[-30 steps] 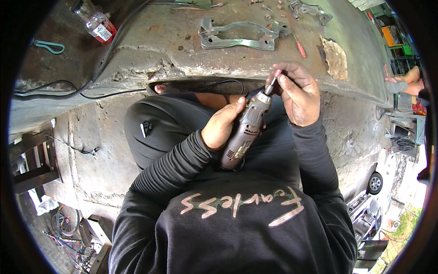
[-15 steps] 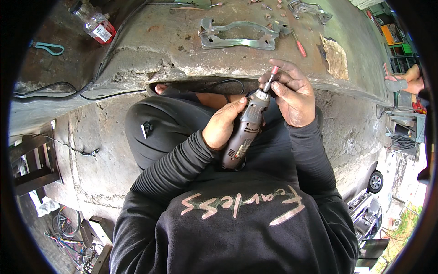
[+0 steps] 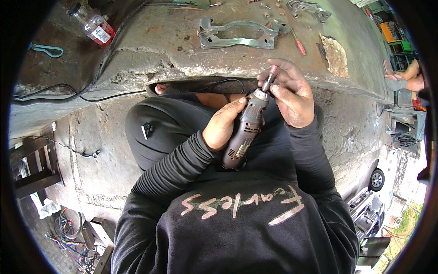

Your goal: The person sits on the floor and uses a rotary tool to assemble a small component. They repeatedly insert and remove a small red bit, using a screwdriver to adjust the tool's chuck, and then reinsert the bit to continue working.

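My left hand (image 3: 223,124) is wrapped round the dark grey body of a rotary tool (image 3: 245,130), held slantwise over my lap with its chuck end pointing up and away. A grinding bit (image 3: 273,70) with a pink-red tip and thin metal shank sticks out of the chuck. My right hand (image 3: 293,98) is closed about the shank just above the chuck, thumb on the near side and fingers behind; their exact contact is partly hidden. Beyond both hands, a metal bracket (image 3: 237,43) with a long opening lies on the worn concrete ledge (image 3: 182,64).
On the ledge are a red-handled screwdriver (image 3: 299,45), a second metal bracket (image 3: 310,11), several small bits, a torn cardboard piece (image 3: 335,57) and a bottle of red liquid (image 3: 98,29). A black cable (image 3: 98,71) crosses at left. Another person's limb (image 3: 406,80) shows at far right.
The rotary tool and both hands have shifted only very slightly; the grip stays the same. At far right, the other person's limb has moved a little.
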`<state>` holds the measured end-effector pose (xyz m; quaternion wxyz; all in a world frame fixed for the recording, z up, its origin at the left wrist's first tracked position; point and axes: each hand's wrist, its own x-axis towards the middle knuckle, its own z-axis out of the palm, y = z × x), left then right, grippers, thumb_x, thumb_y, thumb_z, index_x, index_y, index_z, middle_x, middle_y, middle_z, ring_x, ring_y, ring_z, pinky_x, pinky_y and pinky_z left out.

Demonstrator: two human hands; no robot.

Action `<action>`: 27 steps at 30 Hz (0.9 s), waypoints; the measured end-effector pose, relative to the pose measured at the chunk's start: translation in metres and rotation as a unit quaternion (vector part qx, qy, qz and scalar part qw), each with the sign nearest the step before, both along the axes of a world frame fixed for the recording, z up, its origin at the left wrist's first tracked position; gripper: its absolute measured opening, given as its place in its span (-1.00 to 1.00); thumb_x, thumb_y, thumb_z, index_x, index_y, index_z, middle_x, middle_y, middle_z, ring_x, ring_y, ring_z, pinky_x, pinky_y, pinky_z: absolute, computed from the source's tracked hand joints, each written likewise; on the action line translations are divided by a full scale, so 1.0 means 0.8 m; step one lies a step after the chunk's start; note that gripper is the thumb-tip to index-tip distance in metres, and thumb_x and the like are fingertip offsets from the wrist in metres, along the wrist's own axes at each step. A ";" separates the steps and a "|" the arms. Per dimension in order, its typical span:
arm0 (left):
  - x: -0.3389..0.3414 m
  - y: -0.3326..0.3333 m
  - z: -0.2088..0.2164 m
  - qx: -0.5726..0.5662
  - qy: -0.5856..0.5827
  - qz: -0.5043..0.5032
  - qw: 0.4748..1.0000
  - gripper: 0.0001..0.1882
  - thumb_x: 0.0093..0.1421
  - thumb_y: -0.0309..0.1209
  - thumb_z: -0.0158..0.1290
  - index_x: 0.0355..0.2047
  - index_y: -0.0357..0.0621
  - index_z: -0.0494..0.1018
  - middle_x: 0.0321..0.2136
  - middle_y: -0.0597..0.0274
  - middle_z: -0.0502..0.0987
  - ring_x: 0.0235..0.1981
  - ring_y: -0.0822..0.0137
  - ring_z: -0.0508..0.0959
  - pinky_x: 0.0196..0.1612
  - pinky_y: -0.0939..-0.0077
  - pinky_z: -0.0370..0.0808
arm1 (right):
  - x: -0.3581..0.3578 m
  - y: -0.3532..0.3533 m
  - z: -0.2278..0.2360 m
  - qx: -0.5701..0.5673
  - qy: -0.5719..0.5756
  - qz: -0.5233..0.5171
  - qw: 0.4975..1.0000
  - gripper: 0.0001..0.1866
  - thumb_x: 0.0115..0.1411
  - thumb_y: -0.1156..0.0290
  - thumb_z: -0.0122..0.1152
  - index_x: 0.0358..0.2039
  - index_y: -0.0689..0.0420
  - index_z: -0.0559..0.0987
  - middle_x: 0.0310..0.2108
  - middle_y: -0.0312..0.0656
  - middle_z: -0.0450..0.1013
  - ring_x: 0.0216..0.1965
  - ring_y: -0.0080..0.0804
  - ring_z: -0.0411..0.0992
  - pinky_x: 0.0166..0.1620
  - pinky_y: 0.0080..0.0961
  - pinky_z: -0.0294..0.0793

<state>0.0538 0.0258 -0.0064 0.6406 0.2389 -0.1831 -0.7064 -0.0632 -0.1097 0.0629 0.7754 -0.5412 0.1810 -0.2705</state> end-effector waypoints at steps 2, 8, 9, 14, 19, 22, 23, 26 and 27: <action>-0.001 0.000 0.000 0.003 -0.011 0.000 1.000 -0.44 0.34 0.02 -0.28 0.02 -0.24 0.29 -0.29 -0.03 0.53 -0.35 0.22 0.57 -0.26 0.40 0.53 | -0.001 0.000 0.001 -0.036 0.021 0.001 0.999 -0.52 0.07 0.61 0.23 0.04 0.23 0.38 -0.28 -0.29 0.38 -0.23 -0.58 0.37 -0.11 -0.62 0.38; -0.002 -0.001 -0.001 -0.007 -0.006 0.005 1.000 -0.43 0.33 0.02 -0.27 0.04 -0.24 0.29 -0.29 -0.03 0.53 -0.37 0.21 0.57 -0.28 0.39 0.53 | 0.003 -0.001 -0.005 -0.094 0.009 -0.001 0.996 -0.50 0.10 0.60 0.17 0.09 0.25 0.35 -0.25 -0.15 0.46 -0.19 -0.49 0.42 -0.05 -0.56 0.38; -0.002 -0.001 -0.002 -0.009 0.001 0.001 1.000 -0.43 0.33 0.02 -0.27 0.04 -0.24 0.29 -0.29 -0.03 0.53 -0.37 0.21 0.57 -0.28 0.39 0.53 | 0.002 -0.001 -0.004 -0.080 -0.004 0.004 0.997 -0.50 0.10 0.59 0.17 0.09 0.25 0.34 -0.27 -0.15 0.47 -0.19 -0.48 0.42 -0.05 -0.55 0.38; -0.002 0.000 -0.003 -0.008 -0.002 -0.002 1.000 -0.43 0.33 0.02 -0.26 0.04 -0.25 0.28 -0.29 -0.03 0.53 -0.36 0.21 0.57 -0.27 0.38 0.53 | -0.001 0.002 0.000 -0.043 0.010 -0.007 0.999 -0.53 0.13 0.57 0.12 0.09 0.26 0.34 -0.36 -0.22 0.43 -0.19 -0.43 0.44 -0.04 -0.49 0.40; -0.001 0.000 -0.003 -0.016 -0.003 -0.005 1.000 -0.43 0.33 0.02 -0.26 0.04 -0.26 0.29 -0.29 -0.03 0.53 -0.35 0.22 0.57 -0.26 0.38 0.53 | 0.002 0.002 0.000 -0.037 -0.007 -0.017 0.999 -0.60 0.22 0.49 0.05 0.08 0.28 0.37 -0.24 -0.04 0.48 -0.19 -0.32 0.45 -0.03 -0.36 0.41; -0.002 0.000 -0.003 -0.014 -0.010 -0.003 1.000 -0.43 0.33 0.02 -0.27 0.04 -0.26 0.29 -0.29 -0.03 0.53 -0.35 0.22 0.57 -0.26 0.39 0.53 | 0.007 0.007 -0.002 -0.005 -0.027 -0.063 0.998 -0.69 0.24 0.48 0.05 -0.01 0.29 0.44 -0.32 -0.13 0.47 -0.23 -0.34 0.47 -0.10 -0.40 0.45; -0.002 0.000 -0.003 -0.011 -0.017 -0.002 1.000 -0.43 0.33 0.02 -0.27 0.04 -0.26 0.29 -0.29 -0.03 0.53 -0.34 0.22 0.57 -0.26 0.39 0.53 | 0.008 0.009 -0.003 0.004 -0.024 -0.080 0.996 -0.72 0.24 0.49 0.07 -0.04 0.29 0.47 -0.36 -0.17 0.46 -0.25 -0.36 0.48 -0.13 -0.44 0.46; -0.003 0.001 -0.002 -0.016 -0.025 0.001 1.000 -0.43 0.34 0.02 -0.28 0.05 -0.26 0.28 -0.28 -0.03 0.53 -0.34 0.22 0.57 -0.26 0.40 0.53 | 0.014 0.013 -0.006 0.024 -0.038 -0.099 0.994 -0.75 0.24 0.47 0.10 -0.09 0.30 0.49 -0.40 -0.18 0.46 -0.30 -0.39 0.48 -0.17 -0.47 0.48; -0.004 0.001 -0.002 -0.016 -0.016 0.001 1.000 -0.43 0.34 0.02 -0.29 0.05 -0.26 0.28 -0.28 -0.03 0.53 -0.34 0.22 0.57 -0.26 0.40 0.53 | 0.015 0.014 -0.006 0.029 -0.050 -0.094 0.994 -0.75 0.24 0.47 0.11 -0.10 0.29 0.49 -0.40 -0.16 0.47 -0.31 -0.39 0.47 -0.17 -0.46 0.48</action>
